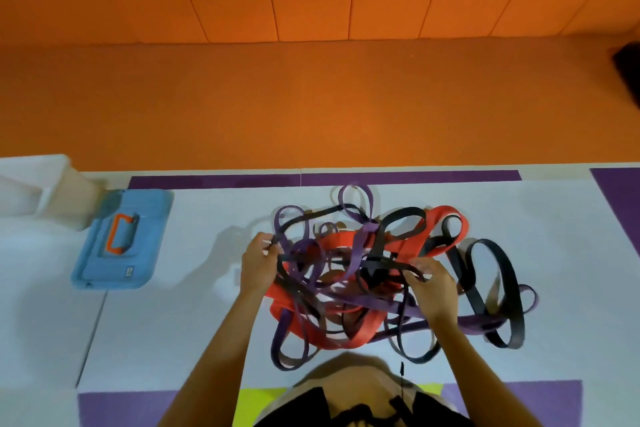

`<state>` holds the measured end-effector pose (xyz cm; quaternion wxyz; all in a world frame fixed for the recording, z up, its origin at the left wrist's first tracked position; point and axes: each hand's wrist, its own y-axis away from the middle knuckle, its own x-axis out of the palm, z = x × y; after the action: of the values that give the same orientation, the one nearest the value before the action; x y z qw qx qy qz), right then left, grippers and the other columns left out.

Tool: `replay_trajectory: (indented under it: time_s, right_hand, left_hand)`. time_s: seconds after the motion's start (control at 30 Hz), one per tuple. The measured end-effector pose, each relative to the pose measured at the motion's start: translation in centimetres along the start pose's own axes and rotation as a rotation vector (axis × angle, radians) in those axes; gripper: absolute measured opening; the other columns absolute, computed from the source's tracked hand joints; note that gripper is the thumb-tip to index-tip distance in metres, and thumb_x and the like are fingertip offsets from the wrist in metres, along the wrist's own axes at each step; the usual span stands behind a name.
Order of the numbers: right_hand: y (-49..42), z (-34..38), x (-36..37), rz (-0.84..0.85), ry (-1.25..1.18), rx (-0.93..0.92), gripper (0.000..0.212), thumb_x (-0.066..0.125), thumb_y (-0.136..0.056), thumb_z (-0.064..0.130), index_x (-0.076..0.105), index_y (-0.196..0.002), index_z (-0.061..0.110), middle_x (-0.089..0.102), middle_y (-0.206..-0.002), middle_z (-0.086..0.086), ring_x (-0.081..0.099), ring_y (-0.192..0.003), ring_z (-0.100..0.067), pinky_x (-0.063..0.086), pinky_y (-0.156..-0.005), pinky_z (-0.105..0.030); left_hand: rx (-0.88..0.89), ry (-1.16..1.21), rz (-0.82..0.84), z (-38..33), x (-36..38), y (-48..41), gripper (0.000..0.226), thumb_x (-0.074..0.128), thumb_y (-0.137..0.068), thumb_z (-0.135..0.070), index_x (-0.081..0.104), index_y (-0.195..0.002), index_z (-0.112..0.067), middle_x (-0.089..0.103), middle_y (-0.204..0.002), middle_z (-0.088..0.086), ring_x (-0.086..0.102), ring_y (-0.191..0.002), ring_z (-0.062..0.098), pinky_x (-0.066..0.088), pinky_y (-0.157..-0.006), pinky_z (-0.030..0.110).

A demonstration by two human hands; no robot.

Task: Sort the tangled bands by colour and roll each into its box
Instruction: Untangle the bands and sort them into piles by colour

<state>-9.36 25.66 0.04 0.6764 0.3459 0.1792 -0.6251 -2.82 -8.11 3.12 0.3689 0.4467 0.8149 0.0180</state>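
Observation:
A tangled heap of bands lies on the white mat (519, 218) in front of me: wide red bands (446, 218), purple bands (356, 198) and black bands (509, 288) looped through one another. My left hand (258, 262) grips black and purple strands at the heap's left edge. At the heap's middle right, my right hand (433, 284) pinches a black strand. Both hands hold their strands lifted a little above the pile. A blue box (121, 239) with an orange handle lies shut at the left.
A white open bin (41, 191) stands at the far left behind the blue box. Purple and yellow floor tiles border the white mat. An orange floor and wall lie beyond. My knees sit at the bottom middle.

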Motion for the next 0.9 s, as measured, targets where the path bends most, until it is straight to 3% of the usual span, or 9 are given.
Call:
replay_trajectory:
  time_s: [0.1,0.17,0.23,0.3,0.37,0.43,0.57,0.8,0.9]
  right_hand:
    - [-1.1,1.5,1.5,0.254,0.223,-0.259,0.077,0.068,-0.075,0.003,0.053,-0.145,0.032,0.051,-0.145,0.000,0.044,-0.139,-0.029,0.037,-0.115,-0.055]
    - [-1.7,3.6,3.0,0.425,0.348,-0.472,0.096,0.065,-0.075,0.008,0.032,-0.159,0.041,0.024,-0.168,-0.001,0.017,-0.157,-0.029,0.018,-0.126,-0.057]
    - [-2.0,5.4,4.9,0.513,0.393,-0.618,0.091,0.065,-0.089,0.021,0.017,-0.162,0.048,0.006,-0.175,0.003,0.004,-0.161,-0.025,0.011,-0.127,-0.054]
    - [-2.3,6.6,6.7,0.608,0.470,-0.695,0.073,0.062,-0.098,0.041,0.026,-0.161,0.048,0.004,-0.175,0.007,0.006,-0.160,-0.022,0.011,-0.126,-0.055]
    - [-2.4,7.2,7.7,0.680,0.584,-0.685,0.050,0.057,-0.098,0.059,0.054,-0.145,0.042,0.027,-0.168,0.007,0.025,-0.155,-0.020,0.017,-0.125,-0.056]
    - [-2.1,7.1,7.8,0.593,0.559,-0.686,0.043,0.060,-0.096,0.064,0.073,-0.112,0.026,0.059,-0.131,0.002,0.056,-0.125,-0.022,0.038,-0.112,-0.048]
    - [-1.6,5.1,5.7,0.292,0.234,-0.575,0.058,0.059,-0.100,0.056,0.062,-0.064,0.010,0.060,-0.072,-0.002,0.060,-0.065,-0.026,0.049,-0.069,-0.038]
    - [-3.3,4.0,2.9,0.344,0.445,-0.147,0.031,0.070,-0.097,0.044,0.058,-0.094,0.015,0.069,-0.084,-0.006,0.068,-0.086,-0.034,0.054,-0.076,-0.044]
    - [-4.2,5.2,2.9,0.310,0.594,-0.116,0.043,0.076,-0.089,0.050,0.053,-0.107,0.019,0.067,-0.095,-0.002,0.068,-0.100,-0.030,0.053,-0.088,-0.045]
  left_hand:
    - [0.016,0.287,-0.117,-1.8,-3.0,0.1,0.010,0.057,-0.105,-0.010,0.061,-0.100,-0.017,0.068,-0.105,0.010,0.073,-0.086,0.034,0.064,-0.076,0.050]
    - [0.053,0.308,-0.169,-2.5,-5.0,0.3,0.011,0.056,-0.107,-0.012,0.063,-0.101,-0.017,0.067,-0.103,0.005,0.072,-0.075,0.018,0.065,-0.067,0.039]
    - [0.097,0.269,-0.185,-2.8,-6.3,0.6,0.011,0.054,-0.108,-0.014,0.065,-0.109,-0.014,0.066,-0.105,-0.004,0.069,-0.077,0.009,0.059,-0.059,0.020]
    - [0.139,0.208,-0.187,-2.9,-7.1,1.0,0.015,0.053,-0.109,-0.014,0.064,-0.117,-0.010,0.063,-0.105,-0.013,0.069,-0.087,0.015,0.058,-0.059,0.018]
    - [0.161,0.191,-0.224,-2.9,-7.6,1.5,0.014,0.052,-0.110,-0.014,0.062,-0.119,-0.012,0.062,-0.105,-0.014,0.067,-0.088,0.019,0.060,-0.057,0.022]
    - [0.142,0.233,-0.305,-2.8,-8.0,1.7,0.011,0.054,-0.109,-0.012,0.058,-0.120,-0.011,0.059,-0.109,-0.005,0.065,-0.089,0.020,0.063,-0.058,0.030]
    - [-0.018,0.306,-0.361,-2.4,-8.5,1.1,0.019,0.057,-0.107,-0.010,0.052,-0.126,-0.005,0.054,-0.117,0.004,0.064,-0.087,0.020,0.064,-0.057,0.033]
    - [0.079,0.118,-0.173,-2.0,-7.0,0.5,0.028,0.047,-0.109,-0.006,0.047,-0.126,-0.028,0.073,-0.103,-0.008,0.069,-0.080,0.020,0.063,-0.061,0.037]
    - [0.206,-0.034,-0.066,-2.4,-6.1,0.4,0.031,0.044,-0.110,-0.004,0.063,-0.108,-0.029,0.075,-0.106,-0.008,0.075,-0.095,0.021,0.060,-0.083,0.037]
